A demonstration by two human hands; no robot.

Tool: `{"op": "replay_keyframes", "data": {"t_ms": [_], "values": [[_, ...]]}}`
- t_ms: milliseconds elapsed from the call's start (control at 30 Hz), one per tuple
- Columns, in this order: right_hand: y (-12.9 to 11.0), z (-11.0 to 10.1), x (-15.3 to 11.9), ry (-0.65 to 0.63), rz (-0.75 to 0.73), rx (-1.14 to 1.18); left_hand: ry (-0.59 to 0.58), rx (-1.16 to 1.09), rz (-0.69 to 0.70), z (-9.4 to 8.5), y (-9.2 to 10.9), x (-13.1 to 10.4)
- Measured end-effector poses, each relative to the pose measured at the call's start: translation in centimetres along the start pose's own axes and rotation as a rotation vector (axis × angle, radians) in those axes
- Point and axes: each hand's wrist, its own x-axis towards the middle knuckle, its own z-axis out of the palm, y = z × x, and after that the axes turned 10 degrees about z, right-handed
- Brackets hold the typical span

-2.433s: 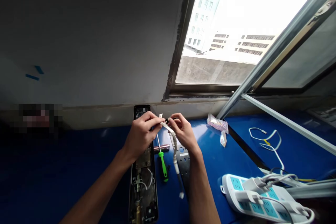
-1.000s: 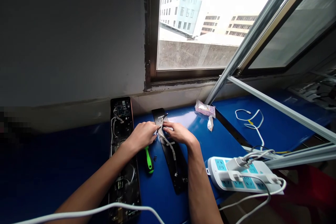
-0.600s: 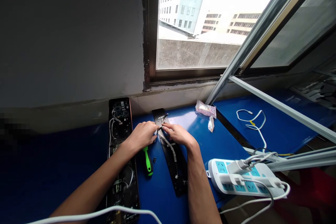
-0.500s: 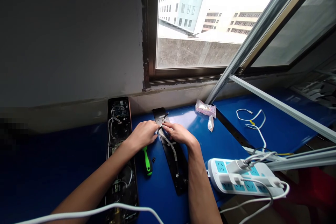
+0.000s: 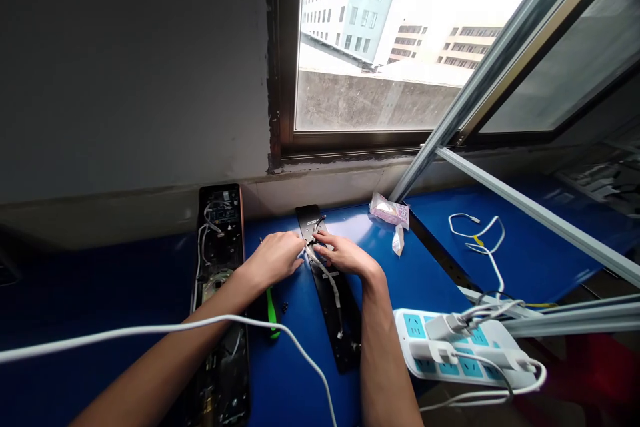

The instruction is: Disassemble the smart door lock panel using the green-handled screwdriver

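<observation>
A long black panel [image 5: 327, 303] lies on the blue table, with a white cable [image 5: 334, 285] running along it to a small plug at its near end. At the panel's upper part my left hand [image 5: 283, 252] is closed, its fingertips pinching the cable. My right hand [image 5: 345, 255] faces it from the right, thumb and fingers bent in around the same spot; what they hold is too small to make out. Partly behind my left wrist lies a green-handled screwdriver [image 5: 271, 310], and beside it a few small dark screws [image 5: 285, 307].
Left of my hands stands an opened black housing [image 5: 227, 260] with wiring and a circuit board. A white power strip [image 5: 455, 347] with chargers lies at right. A loose white cable [image 5: 230, 318] crosses the foreground. A pink wrapper [image 5: 390, 210] lies near the metal frame [image 5: 425, 147].
My right hand's fingertips have drawn slightly away from my left's. The foreground cable has shifted upward in view and now crosses my left forearm. The view has moved slightly.
</observation>
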Motion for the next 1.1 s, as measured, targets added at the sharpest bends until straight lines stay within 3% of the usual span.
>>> {"op": "replay_keyframes", "data": {"t_ms": [233,433,633,833,967,1100], "values": [[-1.4,-1.0,-1.7,0.154,-0.093,-0.033,0.074,-0.027,-0.003,-1.2,-0.3,-2.9],[-7.1,-1.0,-3.5,0.226,-0.302,0.015,0.339,-0.108,-0.017,-2.7,-2.1,-6.9],[-13.0,0.0,-2.9,0.15,-0.465,-0.044,0.554,-0.138,-0.04,-3.3,-4.4,-10.8],[-16.1,1.5,-1.6,0.124,-0.499,-0.161,0.776,-0.115,-0.099,-1.5,-6.0,-14.1],[-15.6,2.6,-0.6,0.086,-0.4,-0.269,0.91,-0.152,-0.146,0.6,-5.7,-16.0],[-14.2,3.9,0.5,-0.01,-0.3,-0.316,0.889,-0.2,-0.104,2.3,-4.7,-17.3]]}}
